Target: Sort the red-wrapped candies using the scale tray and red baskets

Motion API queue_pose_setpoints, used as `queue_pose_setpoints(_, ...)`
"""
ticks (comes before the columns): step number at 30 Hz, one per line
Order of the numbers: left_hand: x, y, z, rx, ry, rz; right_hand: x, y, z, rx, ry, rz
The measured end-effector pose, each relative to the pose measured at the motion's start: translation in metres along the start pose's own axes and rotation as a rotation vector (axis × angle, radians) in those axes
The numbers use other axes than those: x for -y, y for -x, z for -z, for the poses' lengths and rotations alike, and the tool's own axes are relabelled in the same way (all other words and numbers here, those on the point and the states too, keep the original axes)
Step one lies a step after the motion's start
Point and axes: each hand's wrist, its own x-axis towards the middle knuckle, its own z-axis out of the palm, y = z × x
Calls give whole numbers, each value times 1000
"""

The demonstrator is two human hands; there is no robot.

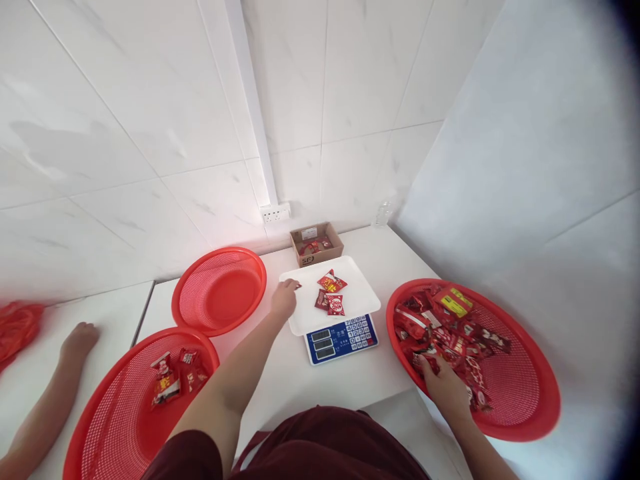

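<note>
My left hand (pixel 285 298) is closed at the left edge of the white scale tray (pixel 305 320), with a small red packet (pixel 299 286) at its fingertips. On the tray lie several red packets (pixel 333 282), close together right of centre. The scale's blue panel (pixel 341 339) shows below the tray. My right hand (pixel 447 389) reaches into the right red basket (pixel 547 400), its fingers closed on a red packet (pixel 431 365) among many others.
Behind the tray stands a cardboard box (pixel 317 257) with red packets. An empty red basket (pixel 220 290) is at the left; a nearer one (pixel 117 407) holds several packets. Another person's hand (pixel 80 340) rests at far left beside a red bag (pixel 19 327). A clear bottle (pixel 383 213) stands by the wall.
</note>
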Motion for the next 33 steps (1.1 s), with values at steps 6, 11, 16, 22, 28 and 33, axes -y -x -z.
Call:
queue_pose_setpoints(6, 55, 30, 35, -302, -127, 352, -3, -4, -4, 11, 0, 44)
queue_pose_setpoints(11, 26, 38, 4, -66, -114, 49, 2, -1, -2, 16, 48, 11)
queue_pose_setpoints(16, -35, 22, -37, 225, -8, -313, 10, 7, 4, -12, 90, 32)
queue_pose_setpoints(22, -52, 1, -41, 246, 80, -277, 15, 23, 3, -48, 82, 50)
queue_pose_setpoints(28, -6, 11, -11, 95, 149, -7, 16, 32, 0, -64, 52, -14)
queue_pose_setpoints(33, 63, 27, 28, -240, 281, 376, 23, 32, 2, -60, 87, -67)
